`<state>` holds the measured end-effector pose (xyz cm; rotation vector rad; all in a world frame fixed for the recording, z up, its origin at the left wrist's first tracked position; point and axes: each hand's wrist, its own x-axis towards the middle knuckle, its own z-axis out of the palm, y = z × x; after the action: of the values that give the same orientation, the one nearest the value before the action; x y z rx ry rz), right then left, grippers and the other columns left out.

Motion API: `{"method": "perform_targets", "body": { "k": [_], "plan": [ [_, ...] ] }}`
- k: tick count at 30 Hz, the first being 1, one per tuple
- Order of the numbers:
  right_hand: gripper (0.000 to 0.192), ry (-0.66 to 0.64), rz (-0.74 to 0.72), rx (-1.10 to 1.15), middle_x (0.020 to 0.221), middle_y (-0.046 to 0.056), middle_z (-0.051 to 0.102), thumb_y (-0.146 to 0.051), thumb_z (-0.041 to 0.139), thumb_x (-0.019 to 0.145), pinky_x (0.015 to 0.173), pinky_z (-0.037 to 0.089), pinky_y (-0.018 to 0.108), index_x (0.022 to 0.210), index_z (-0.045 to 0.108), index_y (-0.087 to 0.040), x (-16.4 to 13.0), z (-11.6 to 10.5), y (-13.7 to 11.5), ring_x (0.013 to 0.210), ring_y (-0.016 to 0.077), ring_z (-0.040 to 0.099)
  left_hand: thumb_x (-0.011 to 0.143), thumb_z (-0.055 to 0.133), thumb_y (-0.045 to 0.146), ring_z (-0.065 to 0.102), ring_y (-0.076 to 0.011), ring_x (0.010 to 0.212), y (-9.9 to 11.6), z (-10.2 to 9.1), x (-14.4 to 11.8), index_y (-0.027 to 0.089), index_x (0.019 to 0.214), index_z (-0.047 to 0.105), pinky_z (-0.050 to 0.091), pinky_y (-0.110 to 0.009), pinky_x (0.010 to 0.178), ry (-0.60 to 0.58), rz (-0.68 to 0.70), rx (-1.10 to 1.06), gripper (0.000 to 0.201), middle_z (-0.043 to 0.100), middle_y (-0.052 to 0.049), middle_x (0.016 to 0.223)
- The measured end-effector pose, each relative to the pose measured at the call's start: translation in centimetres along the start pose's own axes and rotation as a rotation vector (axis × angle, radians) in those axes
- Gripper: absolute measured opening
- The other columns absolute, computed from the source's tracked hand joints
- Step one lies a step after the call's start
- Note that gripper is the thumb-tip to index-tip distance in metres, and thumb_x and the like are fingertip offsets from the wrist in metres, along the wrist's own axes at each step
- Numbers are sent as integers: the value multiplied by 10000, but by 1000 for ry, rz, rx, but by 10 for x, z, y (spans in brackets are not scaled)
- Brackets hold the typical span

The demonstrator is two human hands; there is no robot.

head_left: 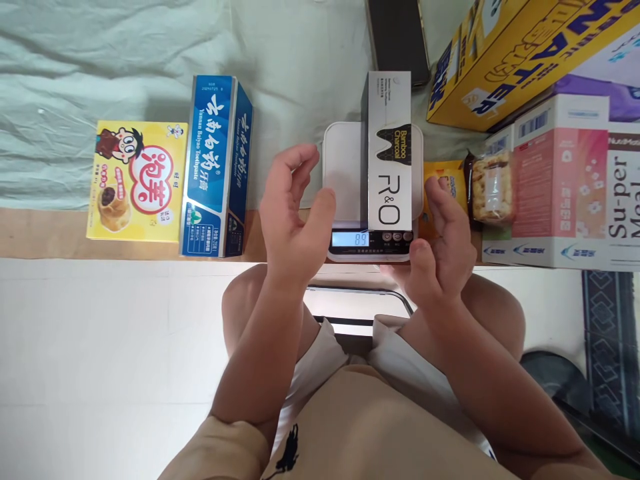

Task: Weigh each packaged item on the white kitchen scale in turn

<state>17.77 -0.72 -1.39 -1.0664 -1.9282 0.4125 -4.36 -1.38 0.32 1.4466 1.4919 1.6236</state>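
Knees and a tan shirt fill the bottom of the head view, with both forearms reaching up toward a small white scale (345, 167) sitting on the bed edge. Left hand (293, 210) is open, fingers loosely curled, holding nothing, hovering just left of the scale. Right hand (443, 250) is open too, empty, thumb near the scale's front right corner by the buttons. On the platform lies a grey toothpaste box (390, 150), the Bamboo Charcoal one, lying lengthwise and sticking out past the far edge; display (350, 239) is lit. Risky bits, I'd say: that box overhangs the back, so a nudge from either hand could tip or slide it off, and the scale sits on soft sheet, so the reading may wobble. A thumb resting on the scale body could also throw the number off. Off to the left, well apart, sit a blue box (215, 167) and a yellow box (135, 180); snacks (493, 187) crowd the right side.
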Motion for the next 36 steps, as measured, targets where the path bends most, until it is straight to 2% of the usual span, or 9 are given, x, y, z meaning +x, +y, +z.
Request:
{"method": "perform_targets", "body": {
  "k": [4,9,13,18,22,26,31,36],
  "plan": [
    [616,20,-14,44,1659,90,549,-383,451,1059,1370,406,550,1666,393,-303,1,1,0,1633,272,454,1022,583,675,692,-270,1347,-1,5,1,347,1318,627,573,-542,1225,47,46,28,444,738,-27,1330],
    [615,22,-21,83,1666,83,541,-368,448,1059,1358,410,593,1668,390,-311,2,3,-6,1634,274,453,1044,582,608,701,-264,1328,5,9,0,329,1328,624,609,-506,1166,44,43,49,400,732,-47,1337],
    [617,25,39,60,1653,118,552,-372,473,1047,1334,434,626,1655,405,-294,-2,2,-13,1632,295,455,1065,565,492,666,-273,1380,8,9,-2,271,1289,644,548,-519,1237,61,95,141,325,726,-84,1308],
    [615,37,43,5,1646,126,553,-403,434,1048,1306,457,635,1649,387,-279,-3,2,-15,1622,292,468,1035,579,416,575,-304,1514,14,13,-3,263,1278,646,481,-552,1296,-66,108,322,295,736,-75,1374],
    [599,23,139,-116,1597,131,609,-455,410,1048,1341,344,688,1614,433,-263,1,6,-17,1605,318,486,1005,631,512,534,-371,1544,15,23,-4,254,1287,671,388,-652,1331,-113,18,372,384,736,-107,1397],
    [602,-49,240,-186,1599,138,609,-499,372,1050,1340,261,737,1582,491,-244,5,11,-23,1613,355,460,1024,578,518,514,-382,1562,19,34,-8,237,1313,676,380,-668,1326,-135,4,421,414,724,-124,1427],
    [591,-78,224,-227,1616,139,589,-437,331,1060,1360,198,735,1591,495,-236,11,19,-36,1630,343,432,1054,519,450,544,-366,1538,26,39,-10,197,1351,680,437,-611,1304,-114,15,445,422,713,-136,1452],
    [576,-51,234,-259,1610,135,595,-454,324,1078,1358,212,729,1581,513,-246,15,23,-50,1601,333,478,1069,492,346,686,-254,1351,37,35,-6,178,1351,678,609,-412,1151,-116,-49,263,377,714,-138,1438]
  ]
}}
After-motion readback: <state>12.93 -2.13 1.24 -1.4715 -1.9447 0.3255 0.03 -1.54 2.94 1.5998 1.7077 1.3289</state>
